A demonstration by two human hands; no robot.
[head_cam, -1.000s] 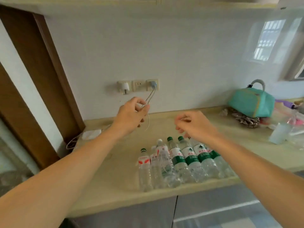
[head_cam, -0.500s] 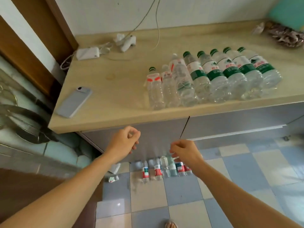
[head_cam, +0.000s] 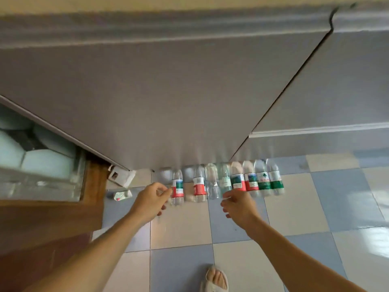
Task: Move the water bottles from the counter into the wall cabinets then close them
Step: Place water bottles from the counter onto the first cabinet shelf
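Observation:
I am looking down at the floor, so the counter's water bottles and the wall cabinets are out of view. Only the counter's pale front edge [head_cam: 189, 5] shows at the top. A row of several clear water bottles [head_cam: 225, 182] with red or green labels lies on the tiles against the foot of the grey base cabinet [head_cam: 168, 91]. My left hand [head_cam: 151, 199] hovers with loosely curled fingers beside the leftmost red-label bottle [head_cam: 177, 188]. My right hand [head_cam: 237, 205], also curled, sits just in front of the middle of the row. Neither hand holds anything.
A small white box [head_cam: 121, 179] and a crushed carton [head_cam: 122, 195] lie left of the row. Brown wooden flooring [head_cam: 42, 228] lies at the left. The floor has blue and cream tiles [head_cam: 315, 197]. My foot in a slipper [head_cam: 214, 279] is at the bottom.
My view has swung down from the wall and counter to the floor. Both hands have dropped from above the counter bottles to the row of bottles on the tiles.

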